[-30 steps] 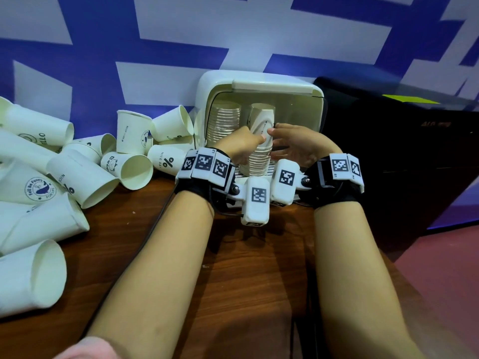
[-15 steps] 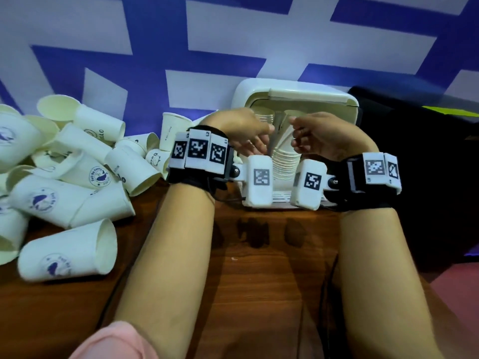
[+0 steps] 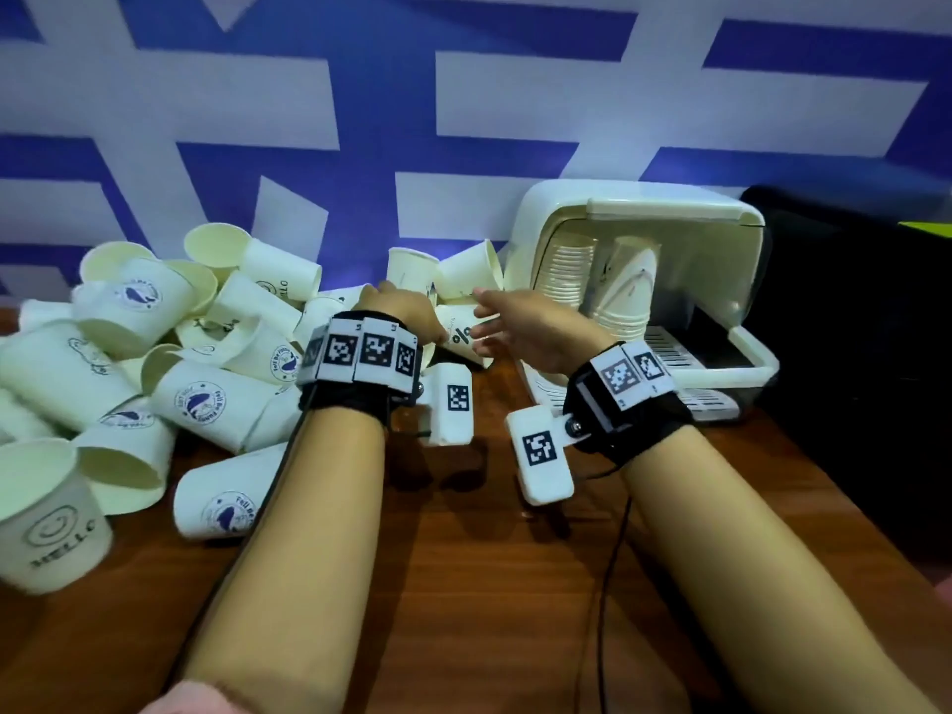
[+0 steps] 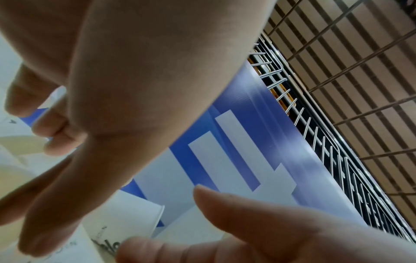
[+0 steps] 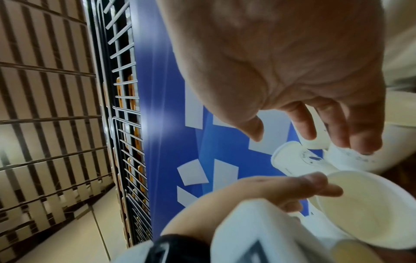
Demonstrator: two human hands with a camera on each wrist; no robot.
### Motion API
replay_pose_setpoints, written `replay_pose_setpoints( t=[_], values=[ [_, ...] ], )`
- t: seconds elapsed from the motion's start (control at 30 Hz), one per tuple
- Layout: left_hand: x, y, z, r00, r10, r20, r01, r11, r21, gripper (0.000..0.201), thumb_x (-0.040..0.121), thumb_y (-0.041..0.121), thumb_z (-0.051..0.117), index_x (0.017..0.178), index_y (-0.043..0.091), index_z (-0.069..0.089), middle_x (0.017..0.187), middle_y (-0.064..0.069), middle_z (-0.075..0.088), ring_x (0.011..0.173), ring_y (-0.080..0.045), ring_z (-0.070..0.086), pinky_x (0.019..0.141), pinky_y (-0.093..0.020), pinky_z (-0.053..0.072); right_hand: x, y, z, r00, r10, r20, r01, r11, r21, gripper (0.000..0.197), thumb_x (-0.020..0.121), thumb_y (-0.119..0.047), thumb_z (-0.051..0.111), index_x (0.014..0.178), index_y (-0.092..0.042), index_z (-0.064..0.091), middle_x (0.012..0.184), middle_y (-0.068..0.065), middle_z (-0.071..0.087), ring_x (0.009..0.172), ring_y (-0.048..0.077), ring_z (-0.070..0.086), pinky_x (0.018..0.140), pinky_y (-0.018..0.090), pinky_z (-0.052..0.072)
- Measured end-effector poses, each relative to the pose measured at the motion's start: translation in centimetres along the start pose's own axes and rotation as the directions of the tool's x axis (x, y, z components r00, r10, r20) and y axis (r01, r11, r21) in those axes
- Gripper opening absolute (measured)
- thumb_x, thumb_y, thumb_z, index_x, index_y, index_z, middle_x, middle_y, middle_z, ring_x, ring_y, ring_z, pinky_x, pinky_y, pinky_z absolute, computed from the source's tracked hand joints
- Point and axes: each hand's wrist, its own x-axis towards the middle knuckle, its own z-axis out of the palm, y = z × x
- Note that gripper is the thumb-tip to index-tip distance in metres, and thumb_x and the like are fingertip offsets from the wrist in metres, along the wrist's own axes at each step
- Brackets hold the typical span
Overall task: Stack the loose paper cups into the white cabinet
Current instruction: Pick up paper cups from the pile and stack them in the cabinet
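Paper cups [image 3: 154, 373] lie loose in a heap on the counter [image 3: 463, 584] at far left, mostly on their sides. Mid-frame I see my left hand [image 3: 399, 311] over the heap's right edge, fingers loosely curled in the left wrist view, nothing pinched that I can make out; my right hand [image 3: 530, 327] is just beside it, fingers spread, reaching at the "%" cup [image 3: 461, 336], contact unclear. Right: white cabinet [image 3: 644, 219] open against the blue-and-white wall [image 3: 463, 95], two nested cup stacks [image 3: 572, 270] inside.
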Motion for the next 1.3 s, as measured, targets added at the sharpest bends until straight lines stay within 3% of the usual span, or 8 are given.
replay_pose_setpoints(
  t=[0.2, 0.37, 0.5, 0.73, 0.87, 0.97, 1.1, 1.3],
  values=[
    [-0.2, 0.5, 0.8, 1.0, -0.018, -0.013, 0.018, 0.999, -0.039, 0.031, 0.097, 0.04, 0.049, 0.094, 0.01, 0.054, 0.129, -0.014, 0.048, 0.121, -0.026, 0.046, 0.111, -0.035, 0.023, 0.5, 1.6, 1.5, 0.989, 0.146, 0.025, -0.146, 0.989, -0.019, 0.03, 0.101, -0.037, 0.045, 0.098, -0.008, 0.051, 0.086, 0.008, 0.049, 0.07, 0.017, 0.049, 0.057, 0.023, 0.044],
    [1.4, 0.2, 2.4, 0.991, -0.098, -0.093, 0.089, 0.991, -0.097, 0.037, 0.092, 0.032, 0.056, 0.119, 0.008, 0.056, 0.139, -0.015, 0.037, 0.131, -0.028, 0.035, 0.1, -0.037, 0.036, 0.7, 2.5, 2.2, 0.98, 0.197, 0.011, -0.197, 0.979, -0.047, 0.034, 0.101, -0.039, 0.046, 0.112, -0.008, 0.049, 0.088, 0.007, 0.048, 0.066, 0.014, 0.048, 0.054, 0.023, 0.041],
    [1.4, 0.3, 2.3, 0.987, -0.103, -0.123, 0.084, 0.985, -0.152, 0.031, 0.093, 0.025, 0.059, 0.116, 0.005, 0.055, 0.108, -0.012, 0.048, 0.115, -0.027, 0.049, 0.082, -0.03, 0.038, 0.7, 2.6, 2.5, 0.979, 0.205, 0.006, -0.205, 0.978, -0.046, 0.035, 0.1, -0.04, 0.046, 0.114, -0.009, 0.048, 0.084, 0.005, 0.045, 0.064, 0.014, 0.045, 0.054, 0.023, 0.041],
    [0.9, 0.2, 0.5, 0.983, -0.065, -0.169, 0.027, 0.975, -0.219, 0.019, 0.088, 0.022, 0.06, 0.098, 0.008, 0.052, 0.1, -0.011, 0.054, 0.096, -0.026, 0.054, 0.071, -0.032, 0.04, 0.5, 2.3, 2.4, 0.984, 0.17, 0.049, -0.167, 0.985, -0.046, 0.043, 0.101, -0.038, 0.046, 0.127, -0.004, 0.048, 0.108, 0.014, 0.059, 0.079, 0.019, 0.056, 0.06, 0.024, 0.048],
    [0.4, 0.0, -1.0, 0.985, -0.005, -0.175, -0.037, 0.972, -0.232, 0.023, 0.093, 0.022, 0.056, 0.079, 0.005, 0.048, 0.095, -0.01, 0.05, 0.073, -0.021, 0.049, 0.057, -0.027, 0.034, -0.1, 1.5, 2.1, 0.991, 0.117, 0.067, -0.113, 0.991, -0.068, 0.044, 0.1, -0.039, 0.047, 0.124, -0.001, 0.049, 0.091, 0.009, 0.057, 0.068, 0.017, 0.054, 0.06, 0.024, 0.046],
    [0.0, -0.1, -1.9, 0.977, 0.033, -0.21, -0.092, 0.956, -0.279, 0.024, 0.091, 0.026, 0.058, 0.085, 0.004, 0.053, 0.107, -0.014, 0.056, 0.088, -0.027, 0.06, 0.066, -0.03, 0.045, -0.6, 0.7, 1.5, 0.996, 0.059, 0.07, -0.049, 0.989, -0.138, 0.049, 0.101, -0.042, 0.043, 0.128, -0.001, 0.05, 0.099, 0.015, 0.058, 0.07, 0.018, 0.056, 0.057, 0.022, 0.048],
    [-0.5, -0.2, -2.9, 0.968, 0.07, -0.241, -0.176, 0.876, -0.449, 0.025, 0.09, 0.027, 0.061, 0.103, 0.007, 0.069, 0.114, -0.01, 0.062, 0.083, -0.024, 0.069, 0.082, -0.034, 0.056, -1.5, -0.5, 0.1, 0.998, -0.002, 0.055, 0.014, 0.978, -0.208, 0.04, 0.103, -0.036, 0.04, 0.125, -0.004, 0.049, 0.087, 0.011, 0.057, 0.064, 0.018, 0.059, 0.055, 0.024, 0.052],
    [-1.7, 1.0, -3.6, 0.935, 0.177, -0.307, -0.348, 0.626, -0.698, 0.009, 0.088, 0.015, 0.066, 0.088, 0.012, 0.074, 0.101, -0.006, 0.068, 0.081, -0.017, 0.068, 0.05, -0.012, 0.049, -3.1, -2.7, -3.2, 0.998, -0.059, -0.031, 0.049, 0.962, -0.269, 0.042, 0.104, -0.036, 0.036, 0.129, -0.003, 0.044, 0.095, 0.015, 0.054, 0.064, 0.024, 0.065, 0.052, 0.027, 0.055]
  ],
)
